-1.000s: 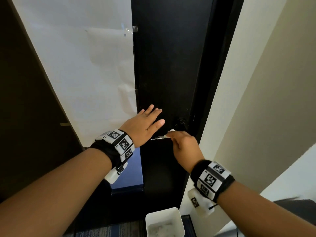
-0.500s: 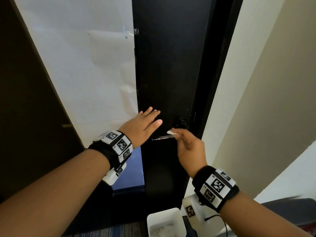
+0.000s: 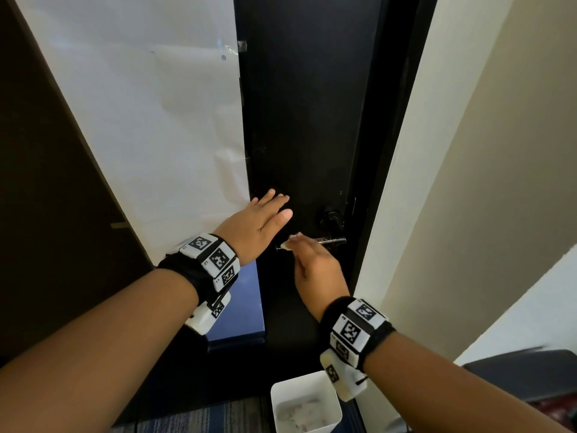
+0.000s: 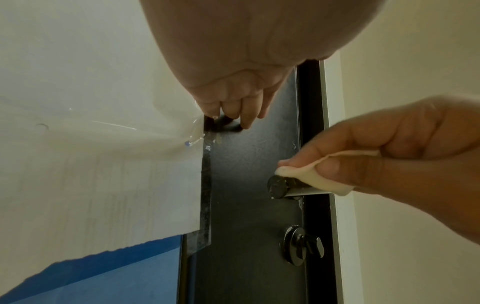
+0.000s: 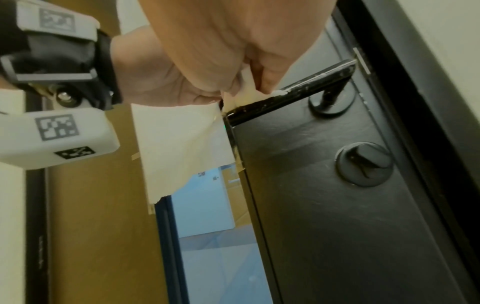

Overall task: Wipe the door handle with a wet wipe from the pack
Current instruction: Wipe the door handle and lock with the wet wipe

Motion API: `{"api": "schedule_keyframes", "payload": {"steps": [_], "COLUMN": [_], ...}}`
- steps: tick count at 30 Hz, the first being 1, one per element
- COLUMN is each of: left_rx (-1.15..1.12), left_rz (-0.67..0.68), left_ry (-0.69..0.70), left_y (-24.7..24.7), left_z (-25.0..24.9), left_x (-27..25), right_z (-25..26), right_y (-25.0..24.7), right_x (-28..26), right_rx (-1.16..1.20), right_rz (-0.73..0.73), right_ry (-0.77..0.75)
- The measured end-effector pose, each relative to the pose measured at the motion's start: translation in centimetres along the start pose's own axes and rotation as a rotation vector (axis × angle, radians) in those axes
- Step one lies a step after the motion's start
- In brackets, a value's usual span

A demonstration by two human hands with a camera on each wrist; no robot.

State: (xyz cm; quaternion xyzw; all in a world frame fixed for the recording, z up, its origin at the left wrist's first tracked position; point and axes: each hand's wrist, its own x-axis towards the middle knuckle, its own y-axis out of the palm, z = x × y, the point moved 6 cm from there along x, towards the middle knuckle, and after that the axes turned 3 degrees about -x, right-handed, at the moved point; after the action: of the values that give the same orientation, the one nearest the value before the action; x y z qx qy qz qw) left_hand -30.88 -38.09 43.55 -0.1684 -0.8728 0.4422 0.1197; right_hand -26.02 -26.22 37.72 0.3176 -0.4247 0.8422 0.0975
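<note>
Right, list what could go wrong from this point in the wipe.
1. The right hand only pinches a small fold of the wet wipe near the free end of the door handle, so the wipe could slip off the tip.
2. Pressing down may turn the lever and unlatch the door; the left hand lies flat on it and could push it away.
3. White flecks show along the handle, so the wipe may be shedding residue.
</note>
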Motion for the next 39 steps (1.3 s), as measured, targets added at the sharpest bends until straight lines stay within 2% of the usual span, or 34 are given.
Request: {"api": "schedule_keyframes", "payload": {"steps": [5, 7, 9, 12, 14, 17, 23, 27, 31, 39], "left_rx": [-0.017, -0.022, -0.018, -0.005, -0.005, -0.003, 0.004, 0.012, 0.015, -0.001], "left_rz": [-0.012, -0.012, -0.011, -0.017, -0.02, -0.02, -0.021, -0.022, -0.016, -0.005], "left_ry": [-0.004, -0.007, -0.01, -0.003, 0.0, -0.001, 0.005, 0.01, 0.009, 0.003], "left_y": [0.3, 0.2, 0.2, 0.2, 0.2, 0.3, 0.4, 0.4, 0.4, 0.4], "left_z": [-0.1, 0.0, 0.1, 0.1, 0.1, 0.2, 0.4, 0.4, 0.4, 0.5], "left_x": [0.1, 0.1, 0.0, 0.0, 0.0, 0.1, 0.2, 0.2, 0.1, 0.0], "right_z": [2.5, 2.2, 0.5, -3.7, -6.2, -8.6, -10.3, -8.7, -7.0, -3.8], "right_y": [1.0, 0.4, -1.1, -3.2, -4.2, -4.7, -3.9, -1.9, -0.3, 1.4], "right_x": [0.6, 0.5, -0.1, -1.9, -3.1, -3.5, -4.3, -3.0, -2.4, -2.2], "right_rx": [-0.031, 0.092, 0.27, 0.497, 0.536, 0.575, 0.717, 1.029, 1.349, 1.469], "right_rz": [0.13, 0.135, 0.008, -0.263, -0.44, -0.588, -0.643, -0.465, -0.428, -0.331], "right_ry": [-0.184, -0.152, 0.061, 0.596, 0.866, 1.049, 1.284, 1.306, 1.311, 1.302]}}
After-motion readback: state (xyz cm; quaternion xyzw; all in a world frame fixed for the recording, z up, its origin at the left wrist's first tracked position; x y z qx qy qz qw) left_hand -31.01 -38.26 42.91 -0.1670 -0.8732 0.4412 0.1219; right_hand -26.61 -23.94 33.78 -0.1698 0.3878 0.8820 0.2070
